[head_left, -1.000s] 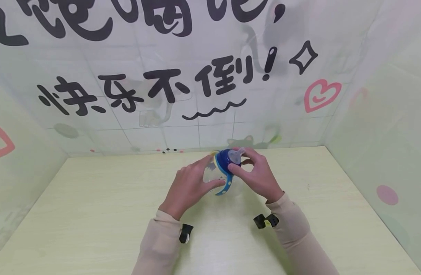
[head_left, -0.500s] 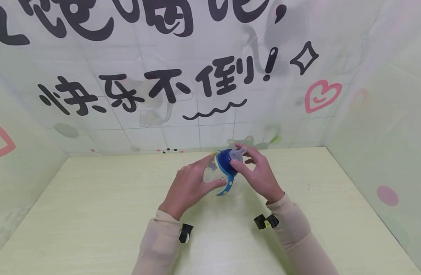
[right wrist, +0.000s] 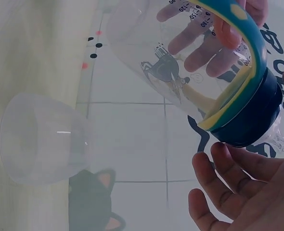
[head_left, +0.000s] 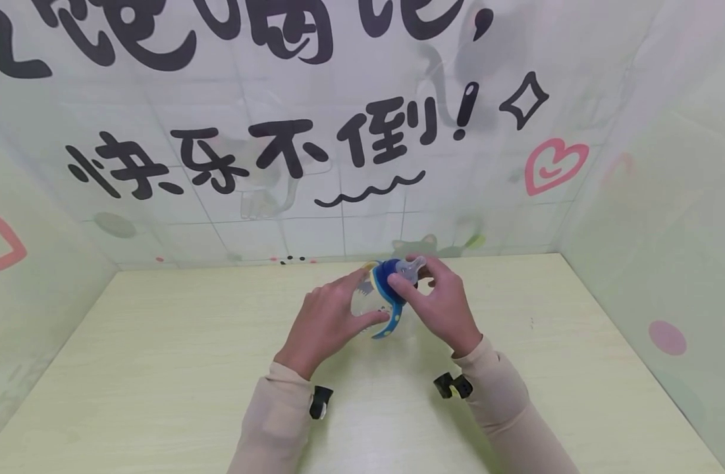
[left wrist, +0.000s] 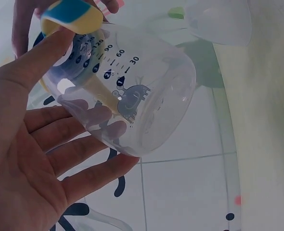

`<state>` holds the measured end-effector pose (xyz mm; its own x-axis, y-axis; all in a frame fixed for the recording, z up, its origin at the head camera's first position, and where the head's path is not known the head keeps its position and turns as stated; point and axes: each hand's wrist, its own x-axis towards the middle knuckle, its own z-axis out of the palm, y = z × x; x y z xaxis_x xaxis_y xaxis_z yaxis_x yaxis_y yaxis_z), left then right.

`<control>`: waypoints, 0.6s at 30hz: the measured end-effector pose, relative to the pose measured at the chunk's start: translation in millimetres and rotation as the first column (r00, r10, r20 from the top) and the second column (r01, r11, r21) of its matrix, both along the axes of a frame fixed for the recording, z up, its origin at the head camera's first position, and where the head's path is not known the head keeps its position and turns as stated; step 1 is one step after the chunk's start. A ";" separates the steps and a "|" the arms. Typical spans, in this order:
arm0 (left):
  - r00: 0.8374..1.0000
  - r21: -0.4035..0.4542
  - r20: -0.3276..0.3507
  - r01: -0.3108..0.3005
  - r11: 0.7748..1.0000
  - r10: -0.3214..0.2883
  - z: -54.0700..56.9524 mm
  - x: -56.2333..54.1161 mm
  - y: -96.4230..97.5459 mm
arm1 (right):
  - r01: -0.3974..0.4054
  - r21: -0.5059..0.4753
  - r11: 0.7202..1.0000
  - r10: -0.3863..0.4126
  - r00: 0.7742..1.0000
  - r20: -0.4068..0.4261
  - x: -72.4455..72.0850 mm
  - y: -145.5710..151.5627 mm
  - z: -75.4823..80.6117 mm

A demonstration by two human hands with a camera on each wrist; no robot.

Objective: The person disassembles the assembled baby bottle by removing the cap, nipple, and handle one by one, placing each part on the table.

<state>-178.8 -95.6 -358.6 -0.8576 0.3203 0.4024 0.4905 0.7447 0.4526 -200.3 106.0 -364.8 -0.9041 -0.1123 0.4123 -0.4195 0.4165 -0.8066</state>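
A clear baby bottle [head_left: 365, 303] with printed measuring marks is held tilted above the table. My left hand [head_left: 326, 316] grips its body, the thumb lying by the blue-and-yellow handle [left wrist: 72, 17] and the fingers spread round the other side. At the bottle's top are a dark blue collar [right wrist: 250, 115] and a clear teat [head_left: 411, 268], which points up and right. My right hand [head_left: 445, 306] pinches the collar, thumb on the near side; in the right wrist view a fingertip meets the collar's edge. The far fingers are partly hidden in the head view.
A translucent dome-shaped cover [right wrist: 41, 139] stands on the table beyond the bottle, hidden behind the hands in the head view. The pale wooden table [head_left: 161, 368] ends at a printed back wall [head_left: 267, 230], with side walls left and right.
The right hand's fingers have loosened, shifted round the collar and settled back on it, the wrist moving slightly left and down. The left hand and bottle have hardly moved.
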 end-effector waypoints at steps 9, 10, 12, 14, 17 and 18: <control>1.000 -0.006 -0.008 -0.005 1.000 0.005 -0.1 0.1 0.3 | 0.007 0.006 1.000 -0.007 1.000 0.002 2.0 -2.5 1.9; 1.000 -0.008 -0.007 -0.005 1.000 0.005 0.0 0.2 0.4 | 0.006 0.006 1.000 -0.006 1.000 0.002 2.0 -2.4 1.9; 1.000 -0.010 -0.005 -0.006 1.000 0.006 0.1 0.2 0.5 | 0.000 0.003 1.000 0.000 1.000 0.002 2.0 -2.2 2.0; 1.000 -0.009 -0.003 -0.006 1.000 0.006 0.2 0.3 0.6 | -0.008 0.003 1.000 0.008 1.000 -0.002 1.8 -1.6 2.0; 1.000 -0.003 0.001 -0.004 1.000 0.004 0.2 0.4 0.8 | -0.020 0.006 1.000 0.020 1.000 -0.016 1.5 -0.6 2.3; 1.000 -0.001 0.002 -0.003 1.000 0.003 0.2 0.5 0.9 | -0.024 0.008 1.000 0.024 1.000 -0.018 1.4 -0.2 2.3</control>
<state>-178.4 -94.7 -358.4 -0.8596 0.3178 0.4000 0.4869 0.7468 0.4530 -198.9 105.7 -362.4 -0.8935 -0.1372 0.4275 -0.4440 0.4119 -0.7957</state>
